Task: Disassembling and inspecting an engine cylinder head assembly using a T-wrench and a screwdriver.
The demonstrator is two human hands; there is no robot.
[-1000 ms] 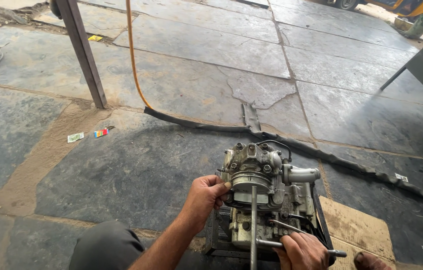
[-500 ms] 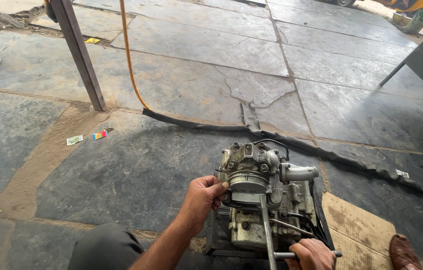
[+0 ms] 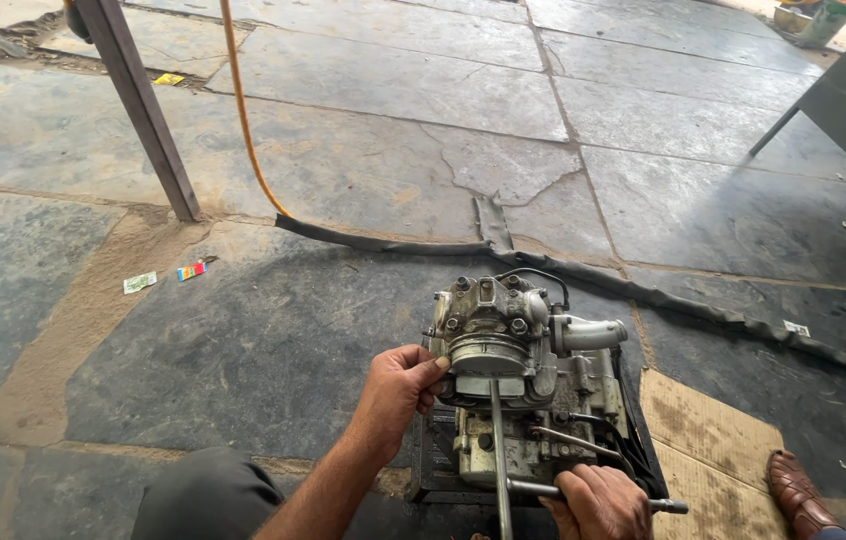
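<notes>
Left hand [image 3: 398, 392] pressed against left side of engine [image 3: 518, 385], fingers curled on cylinder fins, bracing rather than enclosing. Right hand [image 3: 598, 503] fisted tight on T-handle wrench [image 3: 499, 440], its shaft running up to cylinder. Engine sits on dark stand on stone floor [image 3: 273, 340], directly before both hands, cardboard [image 3: 708, 440] just right.

Engine [image 3: 518, 380] sits on a stand [image 3: 433, 465] on the floor [image 3: 243, 340], bottom centre. Left hand [image 3: 395, 392] on its left side; right hand [image 3: 598, 503] in front, on a T-wrench [image 3: 499, 440] lying over the engine. Cardboard [image 3: 708, 450] just right, w/ a shoe [image 3: 795, 492] on it. Hose [image 3: 240, 110] and rubber strip [image 3: 583, 272] behind; post [image 3: 138, 105] far left.
</notes>
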